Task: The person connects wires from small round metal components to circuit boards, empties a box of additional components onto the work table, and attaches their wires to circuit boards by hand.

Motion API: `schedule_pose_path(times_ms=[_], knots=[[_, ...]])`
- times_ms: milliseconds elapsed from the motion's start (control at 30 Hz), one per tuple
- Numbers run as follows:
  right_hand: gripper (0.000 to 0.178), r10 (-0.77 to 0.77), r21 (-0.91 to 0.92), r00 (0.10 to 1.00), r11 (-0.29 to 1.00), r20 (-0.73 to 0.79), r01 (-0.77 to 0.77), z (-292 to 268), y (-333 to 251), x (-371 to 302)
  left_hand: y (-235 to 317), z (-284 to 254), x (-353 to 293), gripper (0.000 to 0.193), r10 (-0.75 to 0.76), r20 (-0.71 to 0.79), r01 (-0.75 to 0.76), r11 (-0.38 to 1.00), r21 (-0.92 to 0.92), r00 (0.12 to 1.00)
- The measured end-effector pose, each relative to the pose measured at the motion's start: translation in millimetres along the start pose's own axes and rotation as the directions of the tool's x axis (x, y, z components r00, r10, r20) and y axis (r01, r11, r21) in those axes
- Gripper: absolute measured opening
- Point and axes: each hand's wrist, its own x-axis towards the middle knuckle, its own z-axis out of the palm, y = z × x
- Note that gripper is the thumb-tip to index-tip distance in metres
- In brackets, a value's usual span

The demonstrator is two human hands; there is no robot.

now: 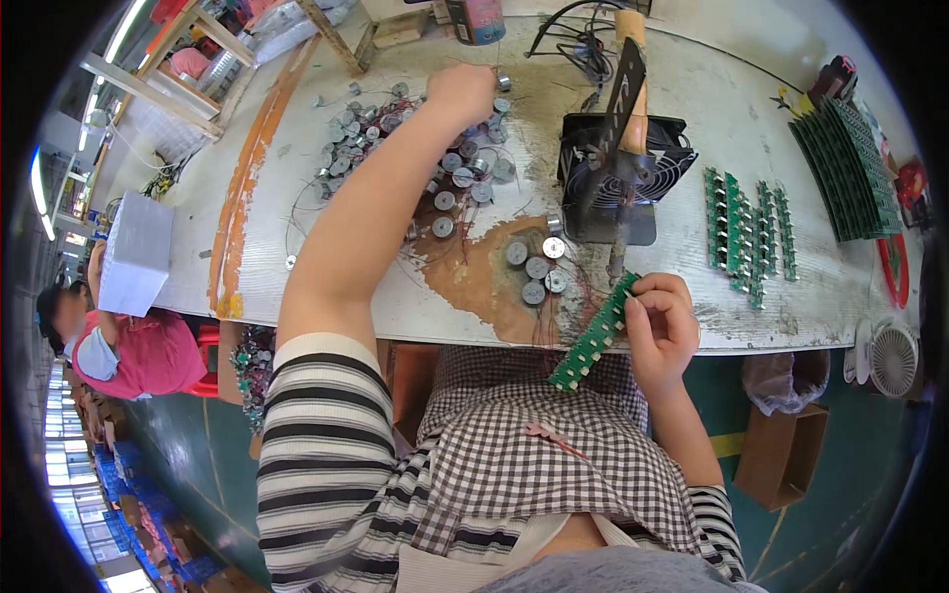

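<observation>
Apron [539, 479], checked, below the near edge of the worktop [756, 133]. Right hand [664, 331]: fingers pinched on the upper end of a green board [596, 341], which slants down to the left across the worktop's edge, its lower end over the apron. Left of the board, a small group of round silver motors [537, 268] sits near thin red wires. Beyond these stands a black fan [668, 163]; right of it, green strips [733, 229] lie side by side, with larger green panels [848, 176] farther right. Left hand [461, 94]: extended past a large pile of motors [346, 148] to its far side, fingers curled; whether they hold anything cannot be told. Farthest, a can [477, 26] at the back.
</observation>
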Motion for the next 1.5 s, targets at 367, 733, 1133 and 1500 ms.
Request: schedule_pose_path(times_ms=[367,733,1133,1500], knots=[[0.008,0.023,0.086,1.000,0.996,0.012,-0.024,-1,3,-1,10,-48,-136,0.024,-0.262,-0.388,-0.176,0.583,-0.794,0.884],[0.009,-0.014,0.080,0.999,0.997,0.052,0.010,-1,2,-2,75,-41,-230,0.036,-0.012,0.311,0.284,-0.379,-0.881,0.950],[0.009,0.011,0.040,0.994,0.999,0.108,-0.015,6,-7,-11,110,-47,-227,0.011,0.044,0.375,0.375,-0.227,-0.899,0.926],[0.010,-0.001,0.100,1.000,0.995,0.019,-0.001,8,-10,-10,130,-36,-217,0.012,-0.004,0.212,0.211,-0.067,-0.975,0.977]])
